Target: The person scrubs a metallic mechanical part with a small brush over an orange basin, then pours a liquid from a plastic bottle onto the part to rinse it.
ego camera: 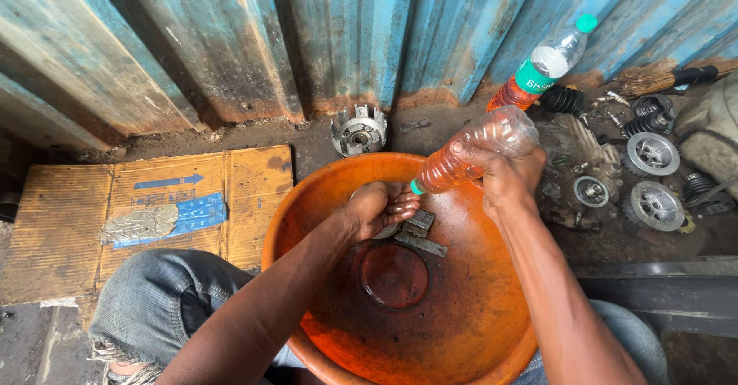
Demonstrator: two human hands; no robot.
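My right hand grips a clear plastic bottle with orange liquid, tilted so its green cap end points down at my left hand. That hand is closed around a round metal part, mostly hidden under the fingers, over a large orange plastic basin. Small flat metal pieces lie in the basin beside the left hand. Dark oily liquid pools at the basin's bottom.
A flattened cardboard sheet lies on the left. A toothed metal hub sits behind the basin by the blue corrugated wall. A second bottle, springs and round engine parts crowd the right. My knees flank the basin.
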